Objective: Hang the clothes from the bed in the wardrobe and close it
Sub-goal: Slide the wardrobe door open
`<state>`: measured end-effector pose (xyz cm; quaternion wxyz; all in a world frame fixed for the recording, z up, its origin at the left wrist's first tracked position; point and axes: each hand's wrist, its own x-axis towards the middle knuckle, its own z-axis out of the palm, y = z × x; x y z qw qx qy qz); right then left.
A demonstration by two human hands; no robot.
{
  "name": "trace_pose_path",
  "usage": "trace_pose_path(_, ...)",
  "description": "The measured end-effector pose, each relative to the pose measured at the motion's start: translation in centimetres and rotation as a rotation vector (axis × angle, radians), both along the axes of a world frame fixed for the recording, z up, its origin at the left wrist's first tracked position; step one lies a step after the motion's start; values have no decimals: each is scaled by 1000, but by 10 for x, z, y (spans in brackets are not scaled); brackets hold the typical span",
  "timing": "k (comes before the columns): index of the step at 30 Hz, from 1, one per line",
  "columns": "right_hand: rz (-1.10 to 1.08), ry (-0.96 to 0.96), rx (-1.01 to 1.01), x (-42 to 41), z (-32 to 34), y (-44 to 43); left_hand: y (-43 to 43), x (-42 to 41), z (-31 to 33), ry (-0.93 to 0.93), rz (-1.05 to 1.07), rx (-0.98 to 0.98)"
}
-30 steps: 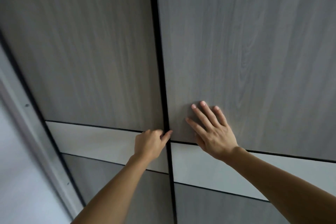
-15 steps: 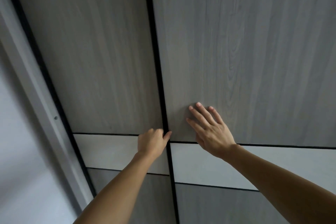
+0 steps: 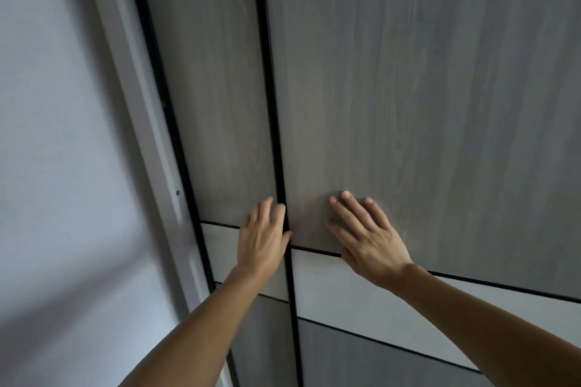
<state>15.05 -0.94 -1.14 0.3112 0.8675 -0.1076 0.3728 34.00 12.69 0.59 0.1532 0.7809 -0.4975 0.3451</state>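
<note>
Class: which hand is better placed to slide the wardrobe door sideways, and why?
Likely the left hand: it sits against the door's black edge strip, thumb on it, so it can push that edge. The right hand only lies flat on the panel face.

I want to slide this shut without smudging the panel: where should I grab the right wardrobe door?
No handle shows, so probably take the right wardrobe door by its black edge strip, coming from the left where the left hand rests; the flat face under the right hand offers only friction.
</note>
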Motion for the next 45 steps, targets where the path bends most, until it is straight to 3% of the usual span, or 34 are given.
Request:
trace_pose_path(11,156,66,-44,107,-3,24,54,115,-12,-433,4,140)
trace_pose_path(28,-172,59,64,192,-28,78,99,228,0,-579,-2,460)
trace_pose_path(34,-226,117,113,194,-22,90,98,228,3,-580,-48,522)
trace_pose_path(37,-207,124,170,180,-23,98,96,218,1,-494,-68,526)
trace_pose_path(41,-167,56,277,131,-39,99,79,186,-8,-326,-177,436)
trace_pose_path(45,-241,5,383,49,-59,95,48,112,-25,-211,-404,467)
